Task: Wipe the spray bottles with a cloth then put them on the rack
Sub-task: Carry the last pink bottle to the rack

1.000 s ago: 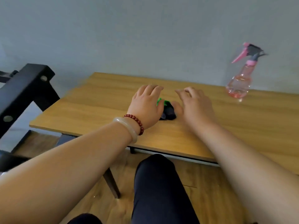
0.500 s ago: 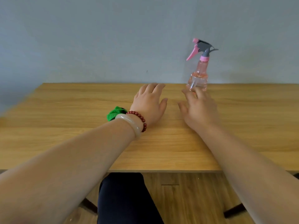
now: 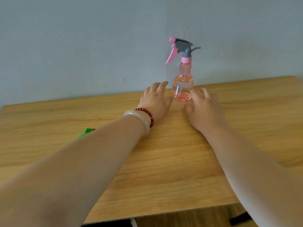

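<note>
Wood-grain table, light brown, lies under both forearms. Green cloth: one corner shows from behind the left forearm, well short of the left hand. Pale bangle and red bead bracelet sit on the left wrist. Left hand and right hand: apart, palms down, fingers loosely spread, holding nothing. Pink spray bottle: upright, between the two hands at their fingertips; left thumb and blurred right fingers lie just beside its base, contact not discernible. Grey wall stands beyond.
</note>
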`<state>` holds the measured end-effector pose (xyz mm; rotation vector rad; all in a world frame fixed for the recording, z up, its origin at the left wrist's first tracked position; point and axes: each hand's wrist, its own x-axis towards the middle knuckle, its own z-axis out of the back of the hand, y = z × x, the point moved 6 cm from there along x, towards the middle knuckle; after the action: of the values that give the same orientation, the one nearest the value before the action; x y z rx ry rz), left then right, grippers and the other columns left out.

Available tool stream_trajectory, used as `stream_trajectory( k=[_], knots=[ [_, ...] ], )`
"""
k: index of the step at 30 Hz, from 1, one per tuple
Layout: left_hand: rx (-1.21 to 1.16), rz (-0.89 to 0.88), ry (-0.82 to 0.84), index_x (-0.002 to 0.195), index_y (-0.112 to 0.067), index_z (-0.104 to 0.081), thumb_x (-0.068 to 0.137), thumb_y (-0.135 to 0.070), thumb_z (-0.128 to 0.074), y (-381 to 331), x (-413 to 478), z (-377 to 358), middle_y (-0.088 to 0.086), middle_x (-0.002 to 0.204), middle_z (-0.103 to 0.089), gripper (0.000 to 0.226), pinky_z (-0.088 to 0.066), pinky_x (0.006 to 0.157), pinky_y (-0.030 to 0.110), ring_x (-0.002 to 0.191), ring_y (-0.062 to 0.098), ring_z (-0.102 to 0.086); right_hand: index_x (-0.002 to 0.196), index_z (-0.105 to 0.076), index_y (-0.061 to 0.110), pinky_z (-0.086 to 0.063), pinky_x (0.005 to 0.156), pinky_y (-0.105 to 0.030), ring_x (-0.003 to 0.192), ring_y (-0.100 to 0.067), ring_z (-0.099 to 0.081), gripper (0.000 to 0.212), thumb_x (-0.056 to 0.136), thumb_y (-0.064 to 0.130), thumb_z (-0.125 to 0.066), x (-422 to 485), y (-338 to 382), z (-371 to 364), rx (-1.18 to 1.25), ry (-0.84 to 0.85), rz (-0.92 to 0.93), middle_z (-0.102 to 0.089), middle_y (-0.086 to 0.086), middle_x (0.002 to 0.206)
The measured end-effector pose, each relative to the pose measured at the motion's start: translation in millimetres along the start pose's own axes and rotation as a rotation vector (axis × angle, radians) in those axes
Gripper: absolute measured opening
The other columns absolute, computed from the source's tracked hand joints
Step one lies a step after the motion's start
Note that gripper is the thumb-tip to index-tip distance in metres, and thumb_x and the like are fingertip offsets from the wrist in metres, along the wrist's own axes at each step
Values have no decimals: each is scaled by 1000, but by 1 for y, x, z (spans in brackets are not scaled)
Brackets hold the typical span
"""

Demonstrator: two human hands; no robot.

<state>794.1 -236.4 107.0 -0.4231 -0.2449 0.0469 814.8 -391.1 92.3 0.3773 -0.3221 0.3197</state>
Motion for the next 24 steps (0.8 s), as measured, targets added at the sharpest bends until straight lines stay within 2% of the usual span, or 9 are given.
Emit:
stream_trajectory(
  k=[7, 13, 16, 21, 24],
  knots=[
    [-172, 24, 8, 156, -18, -15, 96, -49, -56, -17, 46, -23, 4, 160, -23, 80, -26, 115, 36, 146, 22, -23, 140, -43, 23, -39, 100, -43, 128, -33, -41, 47, 96, 38, -50, 7, -9, -13, 54, 73, -68, -44, -10, 140],
    [-367, 41, -6, 149, -21, -29, 90, -44, -67, -25, 65, -35, 2, 145, -44, 74, -38, 101, 28, 129, 19, -47, 141, -41, 28, -38, 100, -43, 128, -30, -42, 47, 96, 40, -49, 11, -15, -17, 89, 97, -101, -44, -6, 138],
    [-369, 43, -32, 148, -20, -30, 92, -41, -66, -24, 62, -34, 4, 143, -44, 69, -35, 94, 22, 126, 18, -48, 144, -38, 31, -38, 102, -43, 128, -30, -43, 50, 96, 40, -50, 11, -16, -16, 95, 104, -98, -44, -7, 138],
    [-334, 71, -94, 149, -19, -28, 92, -36, -62, -2, 40, -19, 4, 144, -42, 68, -33, 91, 24, 118, 12, -45, 143, -41, 27, -40, 103, -45, 127, -33, -44, 51, 94, 39, -51, 10, -15, -16, 86, 111, -88, -45, -10, 139],
    [-351, 112, -117, 151, -20, -24, 89, -37, -64, 11, 32, -12, 4, 146, -41, 75, -39, 96, 29, 124, 15, -47, 145, -39, 28, -39, 104, -45, 128, -33, -43, 53, 95, 40, -50, 11, -12, -17, 86, 118, -79, -45, -9, 140]
  ],
)
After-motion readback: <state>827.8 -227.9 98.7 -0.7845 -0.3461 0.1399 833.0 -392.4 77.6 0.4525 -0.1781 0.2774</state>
